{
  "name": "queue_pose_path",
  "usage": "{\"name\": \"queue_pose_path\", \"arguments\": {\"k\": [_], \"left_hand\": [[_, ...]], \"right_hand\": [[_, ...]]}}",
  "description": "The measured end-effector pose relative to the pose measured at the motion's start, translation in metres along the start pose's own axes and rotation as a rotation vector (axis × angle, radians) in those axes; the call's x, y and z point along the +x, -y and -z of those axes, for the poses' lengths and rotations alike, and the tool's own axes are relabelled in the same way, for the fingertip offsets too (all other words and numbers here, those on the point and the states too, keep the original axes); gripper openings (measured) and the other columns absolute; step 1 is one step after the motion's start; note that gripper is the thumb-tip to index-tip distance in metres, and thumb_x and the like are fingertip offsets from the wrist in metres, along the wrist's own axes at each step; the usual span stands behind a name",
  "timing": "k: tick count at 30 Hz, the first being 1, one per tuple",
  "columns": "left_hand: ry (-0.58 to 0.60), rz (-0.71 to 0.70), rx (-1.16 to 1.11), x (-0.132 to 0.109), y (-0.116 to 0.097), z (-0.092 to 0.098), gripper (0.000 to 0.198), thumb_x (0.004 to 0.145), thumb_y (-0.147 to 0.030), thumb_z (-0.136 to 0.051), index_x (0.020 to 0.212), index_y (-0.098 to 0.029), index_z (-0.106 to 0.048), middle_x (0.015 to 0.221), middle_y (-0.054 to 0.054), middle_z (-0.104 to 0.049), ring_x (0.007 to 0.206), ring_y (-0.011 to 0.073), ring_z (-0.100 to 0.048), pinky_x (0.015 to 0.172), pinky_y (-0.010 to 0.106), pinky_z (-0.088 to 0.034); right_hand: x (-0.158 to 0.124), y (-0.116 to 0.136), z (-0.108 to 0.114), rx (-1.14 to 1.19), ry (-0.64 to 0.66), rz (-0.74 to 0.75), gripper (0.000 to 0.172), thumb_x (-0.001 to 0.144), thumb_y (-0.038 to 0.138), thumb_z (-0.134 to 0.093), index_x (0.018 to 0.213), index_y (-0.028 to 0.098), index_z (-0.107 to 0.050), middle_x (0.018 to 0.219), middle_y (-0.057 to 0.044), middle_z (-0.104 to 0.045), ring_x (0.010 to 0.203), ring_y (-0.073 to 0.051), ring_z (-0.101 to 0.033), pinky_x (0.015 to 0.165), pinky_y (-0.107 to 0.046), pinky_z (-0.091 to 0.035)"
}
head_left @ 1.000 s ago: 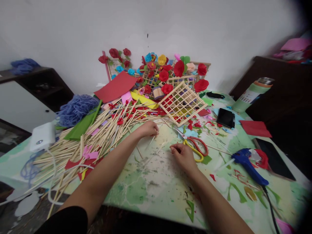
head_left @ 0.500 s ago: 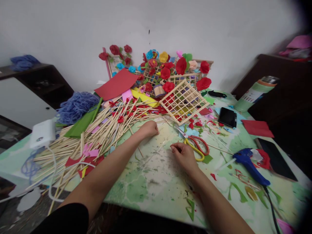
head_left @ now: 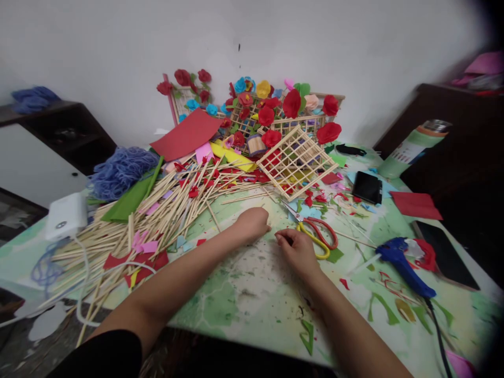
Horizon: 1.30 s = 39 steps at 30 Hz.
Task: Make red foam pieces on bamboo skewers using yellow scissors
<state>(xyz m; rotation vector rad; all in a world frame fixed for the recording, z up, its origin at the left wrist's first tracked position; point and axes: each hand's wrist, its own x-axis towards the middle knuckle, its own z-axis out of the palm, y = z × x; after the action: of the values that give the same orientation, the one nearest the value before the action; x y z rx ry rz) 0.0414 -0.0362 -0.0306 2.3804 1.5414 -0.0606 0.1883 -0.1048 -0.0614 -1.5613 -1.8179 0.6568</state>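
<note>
My left hand (head_left: 253,224) is closed in a fist just above the table, and its curled fingers hide whatever they may hold. Close by on the right, my right hand (head_left: 298,252) has thumb and forefinger drawn together near the tabletop; anything pinched there is too small to name. A narrow gap separates the two hands. Beside the right hand lie scissors (head_left: 319,231) with one red and one yellow handle, blades pointing up-left. Beyond both hands a square lattice of thin wooden sticks (head_left: 298,163) leans on the pile. Loose wooden sticks (head_left: 173,210) spread left of my left hand.
Paper flowers (head_left: 292,103) on lattices stand against the wall. At right are a blue glue gun (head_left: 407,268), a dark tablet (head_left: 447,257), a black device (head_left: 367,188) and a green bottle (head_left: 413,149). Left hold blue yarn (head_left: 124,172) and a white box (head_left: 66,215) with a cable.
My left hand has shifted right and slightly nearer to me, closing toward my right hand and covering the small pale slivers on the table. The right hand has stayed in place.
</note>
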Motion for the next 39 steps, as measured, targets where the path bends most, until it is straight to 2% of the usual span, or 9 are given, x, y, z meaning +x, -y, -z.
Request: {"name": "queue_pose_path", "arguments": {"k": [7, 14, 18, 24, 29, 32, 35, 37, 39], "left_hand": [[0.045, 0.002, 0.072, -0.004, -0.005, 0.0, 0.026, 0.073, -0.022, -0.048, 0.086, -0.011, -0.067, 0.086, 0.018, -0.065, 0.081, 0.0263, -0.062, 0.068, 0.031, -0.046], [0.038, 0.065, 0.083, -0.006, -0.009, -0.004, 0.026, 0.07, -0.019, -0.054, 0.092, -0.011, -0.065, 0.091, 0.02, -0.064, 0.092, 0.0271, -0.06, 0.078, 0.032, -0.045], [0.04, 0.071, 0.107, -0.007, -0.008, 0.0, 0.027, 0.07, -0.018, -0.053, 0.092, -0.01, -0.066, 0.092, 0.021, -0.064, 0.092, 0.0283, -0.059, 0.076, 0.034, -0.046], [0.035, 0.06, 0.152, -0.01, 0.006, 0.021, 0.027, 0.069, -0.018, -0.05, 0.092, -0.013, -0.065, 0.091, 0.017, -0.064, 0.09, 0.0255, -0.06, 0.075, 0.031, -0.045], [-0.008, 0.021, 0.21, -0.017, 0.01, 0.039, 0.024, 0.071, -0.012, -0.045, 0.087, -0.013, -0.063, 0.087, 0.015, -0.065, 0.085, 0.0241, -0.06, 0.071, 0.03, -0.045], [-0.016, 0.041, 0.229, -0.022, 0.016, 0.048, 0.023, 0.071, -0.009, -0.043, 0.083, -0.013, -0.062, 0.086, 0.016, -0.064, 0.082, 0.0254, -0.061, 0.069, 0.031, -0.045], [-0.059, 0.114, 0.244, -0.026, 0.031, 0.062, 0.02, 0.072, -0.01, -0.044, 0.082, -0.014, -0.06, 0.086, 0.015, -0.064, 0.081, 0.0244, -0.06, 0.069, 0.031, -0.044], [-0.117, 0.16, 0.215, -0.028, 0.042, 0.074, 0.018, 0.073, -0.013, -0.044, 0.08, -0.015, -0.06, 0.085, 0.012, -0.064, 0.079, 0.0225, -0.059, 0.069, 0.03, -0.043], [-0.194, 0.135, 0.099, -0.031, 0.046, 0.085, 0.015, 0.073, -0.015, -0.044, 0.077, -0.015, -0.059, 0.081, 0.01, -0.063, 0.077, 0.0201, -0.058, 0.068, 0.028, -0.042]], "right_hand": [[-0.001, 0.0, 0.0, -0.005, 0.0, 0.008, 0.022, 0.078, 0.025, -0.048, 0.077, 0.018, -0.068, 0.073, -0.004, -0.068, 0.064, -0.016, -0.058, 0.06, -0.026, -0.04], [0.0, 0.001, 0.001, -0.012, -0.015, 0.015, 0.021, 0.077, 0.025, -0.048, 0.077, 0.019, -0.068, 0.074, -0.005, -0.068, 0.067, -0.017, -0.059, 0.062, -0.026, -0.04], [0.0, 0.001, 0.001, -0.005, -0.008, 0.017, 0.021, 0.077, 0.025, -0.048, 0.077, 0.019, -0.068, 0.073, -0.004, -0.068, 0.066, -0.017, -0.058, 0.062, -0.027, -0.04], [0.0, 0.0, 0.001, -0.075, -0.048, 0.026, 0.021, 0.078, 0.024, -0.047, 0.083, 0.018, -0.066, 0.079, -0.006, -0.067, 0.073, -0.018, -0.059, 0.066, -0.028, -0.042], [0.002, -0.004, 0.006, -0.381, -0.193, 0.069, 0.032, 0.075, 0.022, -0.05, 0.105, 0.014, -0.059, 0.096, -0.012, -0.06, 0.093, -0.026, -0.05, 0.082, -0.036, -0.038], [0.004, -0.009, 0.011, -0.532, -0.219, 0.034, 0.029, 0.073, 0.023, -0.055, 0.1, 0.016, -0.06, 0.102, -0.015, -0.055, 0.096, -0.03, -0.045, 0.083, -0.041, -0.034], [0.005, -0.013, 0.013, -0.532, -0.167, 0.014, 0.021, 0.073, 0.022, -0.054, 0.092, 0.016, -0.062, 0.1, -0.014, -0.053, 0.091, -0.027, -0.047, 0.079, -0.038, -0.034], [0.005, -0.015, 0.013, -0.527, -0.166, 0.02, 0.018, 0.074, 0.02, -0.053, 0.089, 0.016, -0.062, 0.1, -0.014, -0.053, 0.091, -0.026, -0.047, 0.079, -0.037, -0.034], [0.005, -0.014, 0.012, -0.522, -0.209, 0.022, 0.019, 0.074, 0.021, -0.053, 0.089, 0.016, -0.062, 0.101, -0.014, -0.053, 0.094, -0.028, -0.045, 0.08, -0.038, -0.034]]}}
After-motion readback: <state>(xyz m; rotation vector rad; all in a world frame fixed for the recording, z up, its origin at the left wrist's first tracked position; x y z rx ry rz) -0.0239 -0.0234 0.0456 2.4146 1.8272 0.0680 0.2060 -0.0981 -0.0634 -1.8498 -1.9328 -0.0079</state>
